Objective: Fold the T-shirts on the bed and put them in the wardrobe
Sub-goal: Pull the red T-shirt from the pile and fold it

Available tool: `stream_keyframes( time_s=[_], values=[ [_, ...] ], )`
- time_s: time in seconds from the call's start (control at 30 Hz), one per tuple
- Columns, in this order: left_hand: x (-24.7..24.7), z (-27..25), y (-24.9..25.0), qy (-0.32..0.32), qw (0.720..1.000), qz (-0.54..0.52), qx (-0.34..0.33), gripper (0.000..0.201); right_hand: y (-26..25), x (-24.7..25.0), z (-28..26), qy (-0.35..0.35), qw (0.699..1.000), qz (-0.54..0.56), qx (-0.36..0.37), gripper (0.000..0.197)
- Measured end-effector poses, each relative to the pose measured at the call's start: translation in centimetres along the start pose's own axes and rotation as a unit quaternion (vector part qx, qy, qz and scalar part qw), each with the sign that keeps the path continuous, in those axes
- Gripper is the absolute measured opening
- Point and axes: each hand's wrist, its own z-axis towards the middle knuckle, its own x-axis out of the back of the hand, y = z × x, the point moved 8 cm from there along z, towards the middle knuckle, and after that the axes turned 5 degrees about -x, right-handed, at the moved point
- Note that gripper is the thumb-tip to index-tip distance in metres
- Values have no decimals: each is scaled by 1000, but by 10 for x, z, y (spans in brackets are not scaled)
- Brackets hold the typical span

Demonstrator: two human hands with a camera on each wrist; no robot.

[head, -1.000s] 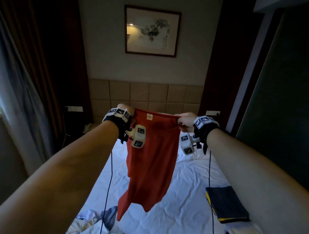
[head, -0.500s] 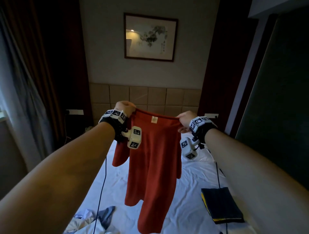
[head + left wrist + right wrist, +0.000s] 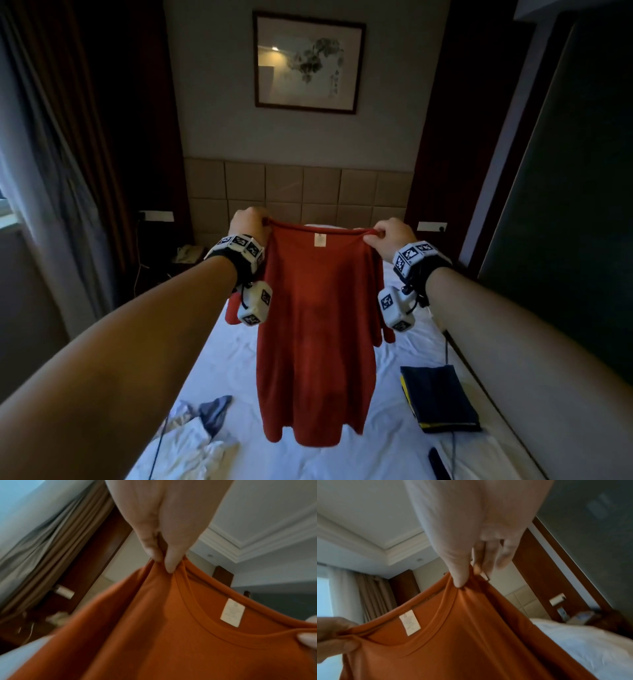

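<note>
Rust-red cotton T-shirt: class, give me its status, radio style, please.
Left hand and right hand: each grip pinches the neckline. Rust-red cotton T-shirt hangs spread above the white bed, unfolded. Folded dark navy garment lies clear, right side.

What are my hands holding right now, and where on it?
Both hold the red T-shirt up above the bed. The left hand and right hand each pinch the neckline, one on either side of the label.
</note>
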Motion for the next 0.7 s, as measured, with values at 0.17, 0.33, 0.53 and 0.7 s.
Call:
stream_keyframes(
  time_s=[0.17, 0.33, 0.53, 0.7],
  values=[
    [-14, -47, -19, 61, 989, -75, 115, 26, 14, -16, -32, 31, 993, 117, 7, 19],
    [-17, -100, -14, 89, 989, -61, 98, 26, 28, -31, -75, 39, 992, 118, 17, 27],
    [-10, -149, -10, 90, 994, 28, 54, 37, 41, -29, -123, 85, 995, 10, 50, 22],
    [-20, -165, -19, 50, 997, 33, 51, 33, 59, -47, -128, 41, 997, 54, 35, 33]
  ],
)
